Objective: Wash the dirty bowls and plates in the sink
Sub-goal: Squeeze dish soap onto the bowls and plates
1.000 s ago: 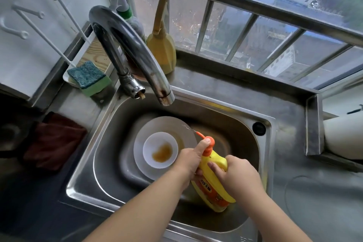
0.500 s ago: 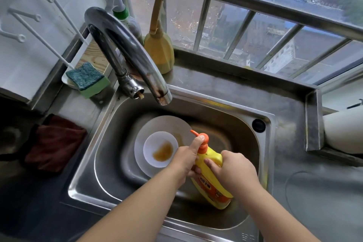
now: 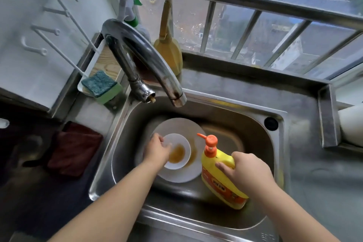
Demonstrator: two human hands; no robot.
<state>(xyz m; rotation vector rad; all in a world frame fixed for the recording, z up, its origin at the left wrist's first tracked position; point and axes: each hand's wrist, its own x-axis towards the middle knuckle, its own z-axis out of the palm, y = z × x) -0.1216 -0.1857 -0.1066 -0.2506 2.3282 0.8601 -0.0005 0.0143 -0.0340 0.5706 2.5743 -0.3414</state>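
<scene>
- Sink (image 3: 125,143) walls close in on both hands; the faucet (image 3: 149,61) spout hangs beyond the left hand (image 3: 157,150), with open basin between them.
- 1 bowl (image 3: 181,160) sits on 1 plate (image 3: 177,175) in the basin; brown liquid pools in the bowl.
- Left hand holds the bowl's near-left rim, fingers curled over it.
- Right hand (image 3: 248,169) grips 1 yellow soap bottle (image 3: 220,180), tilted, just right of the plate.
- 1 sponge (image 3: 100,84) lies on the bench (image 3: 245,92), well beyond the left hand.

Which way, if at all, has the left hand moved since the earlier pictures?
Yes. The left hand has left the soap bottle and moved left to the small bowl on the plate.
</scene>
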